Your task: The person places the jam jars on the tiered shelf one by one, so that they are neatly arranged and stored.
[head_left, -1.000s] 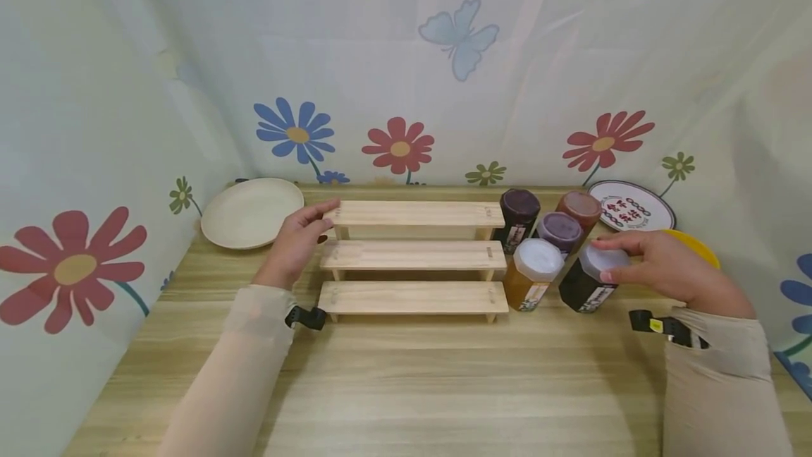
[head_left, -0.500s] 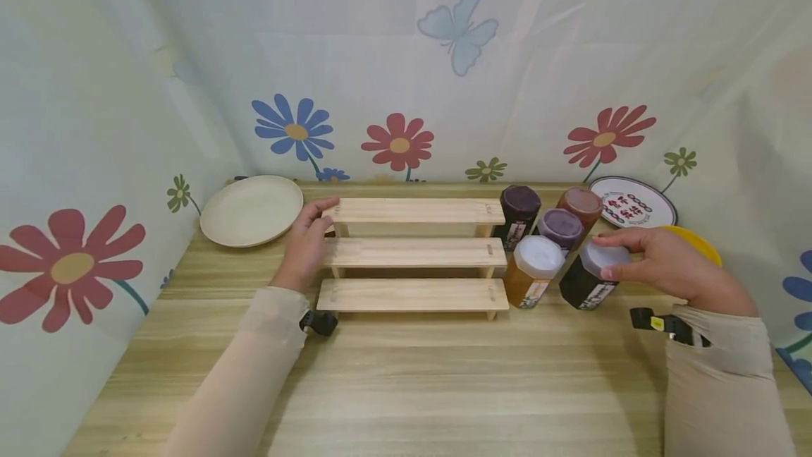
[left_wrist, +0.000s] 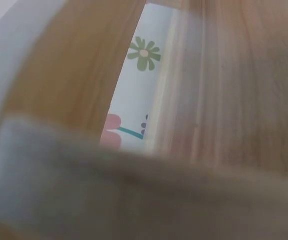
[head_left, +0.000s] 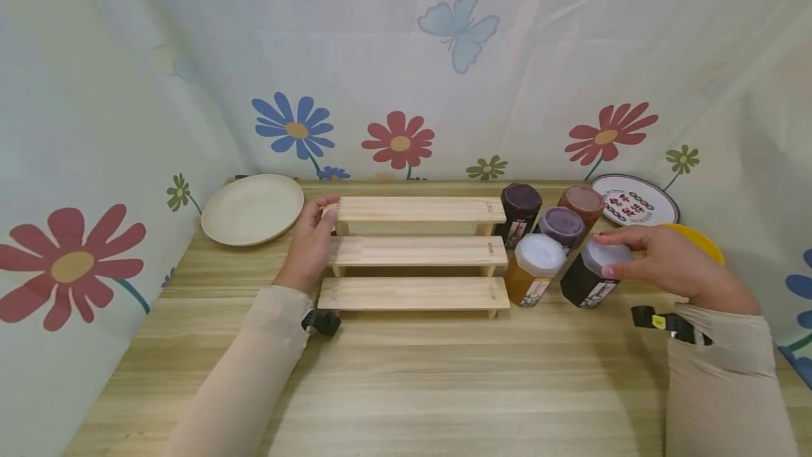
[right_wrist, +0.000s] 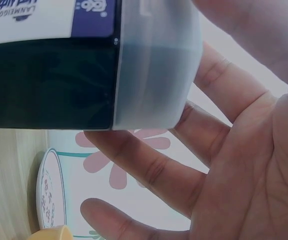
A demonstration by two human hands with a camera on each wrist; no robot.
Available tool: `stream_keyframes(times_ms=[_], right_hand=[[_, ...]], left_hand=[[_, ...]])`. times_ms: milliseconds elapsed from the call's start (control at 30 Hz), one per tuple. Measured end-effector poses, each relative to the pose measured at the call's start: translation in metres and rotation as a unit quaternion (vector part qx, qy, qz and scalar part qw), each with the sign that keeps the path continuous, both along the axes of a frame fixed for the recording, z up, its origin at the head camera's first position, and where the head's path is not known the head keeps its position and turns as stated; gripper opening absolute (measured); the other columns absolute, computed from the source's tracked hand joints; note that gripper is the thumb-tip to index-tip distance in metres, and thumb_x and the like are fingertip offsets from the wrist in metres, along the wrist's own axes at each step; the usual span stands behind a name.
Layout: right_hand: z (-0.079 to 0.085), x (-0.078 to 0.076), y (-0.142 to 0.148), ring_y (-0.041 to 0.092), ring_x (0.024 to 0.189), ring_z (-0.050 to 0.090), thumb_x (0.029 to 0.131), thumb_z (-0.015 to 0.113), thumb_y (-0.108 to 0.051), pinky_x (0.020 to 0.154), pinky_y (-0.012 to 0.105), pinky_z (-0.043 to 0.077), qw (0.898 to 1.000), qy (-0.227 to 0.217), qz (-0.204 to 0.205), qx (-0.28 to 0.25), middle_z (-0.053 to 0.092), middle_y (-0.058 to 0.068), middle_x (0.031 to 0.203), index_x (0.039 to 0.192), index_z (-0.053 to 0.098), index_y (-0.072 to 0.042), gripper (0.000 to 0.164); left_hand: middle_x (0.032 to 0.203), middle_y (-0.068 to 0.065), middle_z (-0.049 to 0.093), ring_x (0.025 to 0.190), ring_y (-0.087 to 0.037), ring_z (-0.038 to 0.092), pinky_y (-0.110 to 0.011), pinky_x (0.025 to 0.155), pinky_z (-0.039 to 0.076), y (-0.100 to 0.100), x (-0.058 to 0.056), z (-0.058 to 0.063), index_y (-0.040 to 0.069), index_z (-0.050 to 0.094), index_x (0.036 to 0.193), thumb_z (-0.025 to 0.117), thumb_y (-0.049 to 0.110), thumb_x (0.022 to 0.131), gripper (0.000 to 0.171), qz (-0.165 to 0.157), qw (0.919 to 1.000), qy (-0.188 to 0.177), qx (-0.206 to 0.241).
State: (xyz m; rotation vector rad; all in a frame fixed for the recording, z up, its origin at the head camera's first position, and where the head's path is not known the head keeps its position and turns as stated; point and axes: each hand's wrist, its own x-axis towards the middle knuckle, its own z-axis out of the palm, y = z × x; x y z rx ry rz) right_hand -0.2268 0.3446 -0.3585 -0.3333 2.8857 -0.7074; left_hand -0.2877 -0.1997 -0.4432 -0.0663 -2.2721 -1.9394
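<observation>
A pale wooden three-step rack (head_left: 412, 251) stands mid-table. My left hand (head_left: 306, 249) grips the left end of its top step, thumb in front and fingers at the board's edge. In the left wrist view, blurred wooden boards (left_wrist: 78, 65) fill most of the picture. To the right of the rack, my right hand (head_left: 672, 266) pinches the frosted lid (right_wrist: 156, 65) of a dark jam jar (head_left: 586, 284) between thumb and fingers. The jar is slightly tilted, and its white and purple label shows in the right wrist view.
Beside the rack's right end stand an amber jar (head_left: 531, 281), two dark purple-lidded jars (head_left: 521, 214) and a reddish jar (head_left: 582, 204). Behind my right hand are a white printed plate (head_left: 634, 199) and a yellow dish (head_left: 700, 240). A cream plate (head_left: 252, 210) sits back left.
My left hand has moved right, closer against the rack's left end. My right hand stays on the jar's lid, and the jar has hardly moved.
</observation>
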Motion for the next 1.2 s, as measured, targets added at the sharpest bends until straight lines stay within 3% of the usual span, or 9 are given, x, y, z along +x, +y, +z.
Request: stream_keyframes(times_ms=[300, 567, 833, 1200], right_hand=[[0.001, 0.001, -0.001, 0.017, 0.096, 0.061, 0.087, 0.088, -0.036, 0.068, 0.025, 0.051, 1.000, -0.006, -0.001, 0.003, 0.071, 0.021, 0.130, 0.143, 0.065, -0.004, 0.067], [0.002, 0.001, 0.000, 0.011, 0.090, 0.060, 0.087, 0.088, -0.032, 0.067, 0.025, 0.051, 1.000, 0.002, 0.009, 0.001, 0.073, 0.019, 0.128, 0.142, 0.066, -0.004, 0.065], [0.000, 0.001, 0.000, 0.019, 0.095, 0.061, 0.088, 0.088, -0.032, 0.068, 0.025, 0.051, 1.000, 0.000, 0.010, 0.001, 0.072, 0.021, 0.130, 0.142, 0.066, -0.004, 0.065], [-0.001, 0.000, 0.002, 0.023, 0.099, 0.061, 0.090, 0.086, -0.032, 0.068, 0.026, 0.053, 1.000, -0.014, 0.004, 0.002, 0.068, 0.023, 0.135, 0.145, 0.064, -0.004, 0.066]], left_hand=[[0.160, -0.011, 0.042, 0.141, -0.029, 0.045, -0.049, 0.120, 0.033, -0.001, -0.002, -0.002, 0.019, 0.042, 0.159, 0.036, 0.028, 0.116, 0.044, -0.034, 0.9994, -0.003, 0.002], [0.159, -0.011, 0.043, 0.142, -0.031, 0.045, -0.051, 0.119, 0.036, -0.002, -0.003, -0.004, 0.021, 0.044, 0.156, 0.036, 0.032, 0.116, 0.042, -0.033, 0.9994, -0.004, 0.004], [0.161, -0.010, 0.041, 0.145, -0.034, 0.043, -0.054, 0.115, 0.039, -0.006, -0.003, -0.007, 0.022, 0.044, 0.157, 0.037, 0.033, 0.116, 0.043, -0.049, 0.9986, -0.011, 0.014], [0.167, -0.007, 0.035, 0.150, -0.031, 0.038, -0.054, 0.124, 0.028, -0.012, -0.005, -0.006, 0.020, 0.040, 0.160, 0.038, 0.035, 0.116, 0.047, -0.079, 0.9967, -0.002, -0.016]])
